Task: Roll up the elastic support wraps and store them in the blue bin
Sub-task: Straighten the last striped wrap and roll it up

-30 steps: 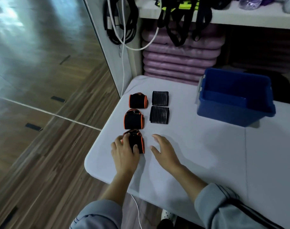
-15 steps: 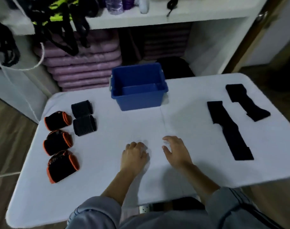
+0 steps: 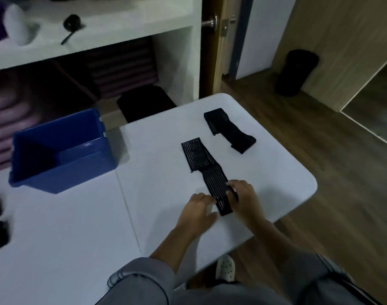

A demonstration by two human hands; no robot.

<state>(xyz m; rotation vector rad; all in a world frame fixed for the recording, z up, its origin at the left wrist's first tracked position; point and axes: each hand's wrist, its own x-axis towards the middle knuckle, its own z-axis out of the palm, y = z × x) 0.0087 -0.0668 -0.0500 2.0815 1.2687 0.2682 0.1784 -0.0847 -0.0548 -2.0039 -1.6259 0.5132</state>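
Squarely between left hand (image 3: 197,213) and right hand (image 3: 245,199), striped wrap (image 3: 201,164)

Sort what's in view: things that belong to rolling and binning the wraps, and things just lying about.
Job: striped wrap, with left hand and right hand at its near end; second black wrap beyond it; blue bin.
Lying about: purple mats, black cylinder on the floor, small black item on the shelf.
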